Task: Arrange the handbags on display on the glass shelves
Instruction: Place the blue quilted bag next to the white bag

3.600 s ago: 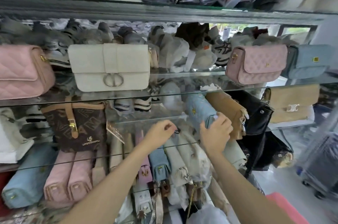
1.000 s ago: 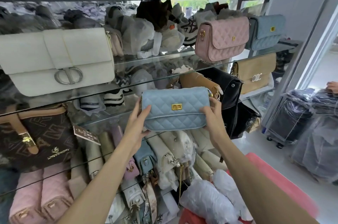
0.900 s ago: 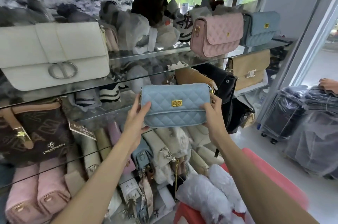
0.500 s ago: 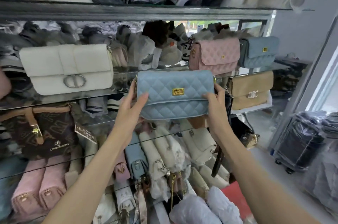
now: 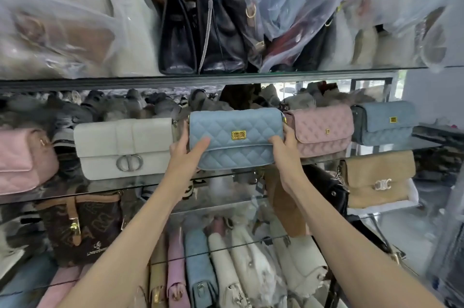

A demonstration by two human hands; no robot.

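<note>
A light blue quilted handbag (image 5: 236, 138) with a gold clasp is held upright by its two ends, level with the middle glass shelf (image 5: 150, 183). My left hand (image 5: 184, 154) grips its left end and my right hand (image 5: 283, 149) grips its right end. The bag sits in the gap between a white flap bag (image 5: 123, 147) on its left and a pink quilted bag (image 5: 322, 130) on its right. Whether its base touches the glass is hard to tell.
Further right on that shelf stands another blue quilted bag (image 5: 384, 123); a pink bag (image 5: 22, 159) is at far left. Black bags (image 5: 200, 31) and plastic-wrapped stock fill the top shelf. Below are a brown monogram bag (image 5: 82, 227), a tan bag (image 5: 379, 178) and several upright bags.
Both hands took the blue quilted bag from the lower shelf and raised it, from below the middle shelf up into the gap between the white and pink bags.
</note>
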